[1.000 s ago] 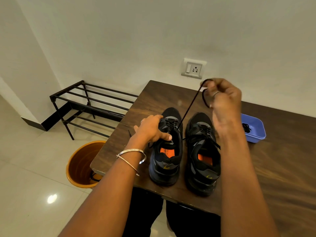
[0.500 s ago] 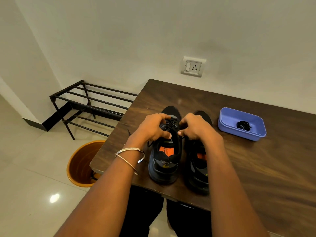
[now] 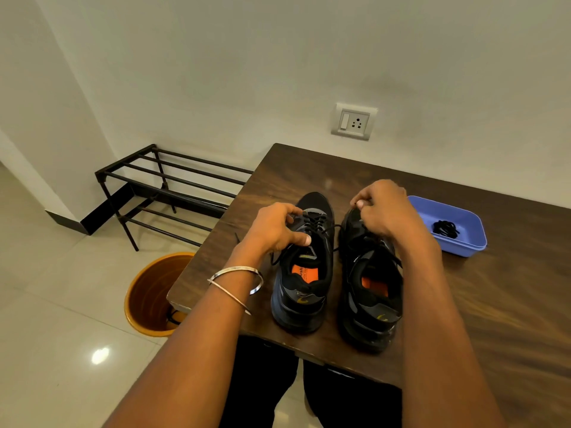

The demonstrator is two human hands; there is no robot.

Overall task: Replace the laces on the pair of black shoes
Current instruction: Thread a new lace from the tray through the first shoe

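Since 0.5 s ago, your right hand (image 3: 381, 208) has shifted from the left shoe's lacing over to the toe end of the right shoe (image 3: 369, 282), while your left hand (image 3: 278, 228) has stayed put on the left shoe (image 3: 304, 273).

Left to right: an orange bin (image 3: 148, 295) sits on the floor beside the table (image 3: 494, 304), below a black rack (image 3: 167, 189). Your left hand grips the left shoe at the tongue, thumb pressed on the collar and fingers curled over the lacing. That shoe is laced through most eyelets, with a loose lace (image 3: 327, 231) trailing across toward its partner. Both shoes stand side by side near the table's front edge, toes pointing away from you. Your right hand's thumb and forefinger are pressed together, apparently pinching the lace end near the right shoe's toe; the tip itself is too small to confirm. A blue tray (image 3: 475, 242) to the right holds 1 coiled black lace (image 3: 445, 228).

Step in hand, by judgement: threading the left shoe. Next move calls for drawing the slack through and finding the next eyelet.
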